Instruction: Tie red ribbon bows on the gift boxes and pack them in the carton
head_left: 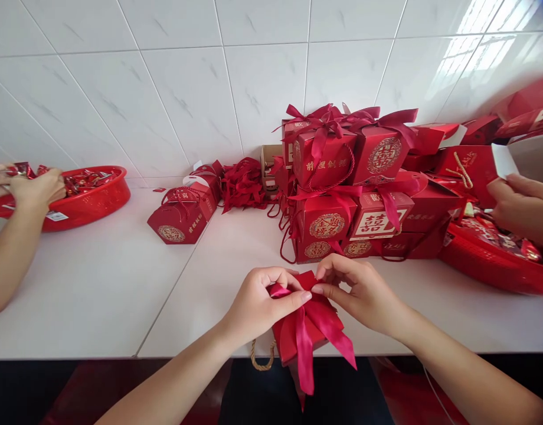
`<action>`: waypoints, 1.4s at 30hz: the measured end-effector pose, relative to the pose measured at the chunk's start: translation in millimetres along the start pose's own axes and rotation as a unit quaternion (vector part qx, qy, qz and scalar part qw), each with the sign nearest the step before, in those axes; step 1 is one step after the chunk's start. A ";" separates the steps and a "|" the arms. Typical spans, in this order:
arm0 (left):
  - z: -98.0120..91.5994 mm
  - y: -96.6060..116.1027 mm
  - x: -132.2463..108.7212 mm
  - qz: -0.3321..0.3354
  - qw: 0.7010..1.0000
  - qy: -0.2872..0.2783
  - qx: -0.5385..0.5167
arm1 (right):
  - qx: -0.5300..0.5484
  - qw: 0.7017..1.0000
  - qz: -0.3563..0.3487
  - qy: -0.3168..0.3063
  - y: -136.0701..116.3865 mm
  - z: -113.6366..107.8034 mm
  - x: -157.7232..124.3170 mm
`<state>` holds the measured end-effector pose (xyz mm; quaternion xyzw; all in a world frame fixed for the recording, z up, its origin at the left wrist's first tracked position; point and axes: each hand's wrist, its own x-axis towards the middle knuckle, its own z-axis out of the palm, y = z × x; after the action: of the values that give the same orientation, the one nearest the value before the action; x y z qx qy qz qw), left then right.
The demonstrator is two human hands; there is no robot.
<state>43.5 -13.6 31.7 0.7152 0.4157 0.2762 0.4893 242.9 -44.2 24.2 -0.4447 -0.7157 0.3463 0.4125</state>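
A red gift box (289, 349) sits at the table's front edge, directly before me. Across its top lies a crimson satin ribbon (304, 348), whose two tails hang down over the near side. My left hand (271, 301) is closed, thumb and fingers pinching the ribbon at the middle of the box top. Close beside it, my right hand (360, 292) pinches at the same spot with thumb and forefinger; the ribbon part there is mostly hidden. A gold rope handle (262, 357) dangles at the box's left.
Stacked red boxes with bows (327, 224) stand behind my hands. Further left are a loose ribbon pile (242, 184) and finished-looking boxes (183, 212). Red basins of sweets stand left (98, 203) and right (488, 265), with other people's hands (36, 186) at both.
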 end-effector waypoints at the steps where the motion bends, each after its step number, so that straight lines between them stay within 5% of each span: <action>1: -0.2 -1.5 -0.1 0.001 1.000 -0.002 0.003 | -0.002 1.000 0.004 0.006 0.2 -0.2 -0.1; 20: -7.0 2.7 -0.3 -0.020 0.998 -0.028 -0.045 | 0.069 0.997 0.030 0.030 1.6 -2.0 -2.4; 32: -2.8 -7.0 -1.5 0.023 0.999 -0.031 0.011 | 0.121 0.987 0.024 0.106 11.7 3.1 -6.5; 37: -3.9 -11.4 -1.8 0.024 0.999 -0.031 0.000 | 0.136 0.986 0.023 0.097 13.4 0.4 -8.3; 42: -6.5 -9.5 -1.6 0.009 0.999 -0.048 -0.006 | 0.064 0.998 0.011 0.019 6.4 -9.9 -5.7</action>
<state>34.4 -10.2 25.3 0.7286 0.3837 0.2485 0.5101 255.6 -45.9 21.3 -0.4315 -0.6790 0.3876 0.4500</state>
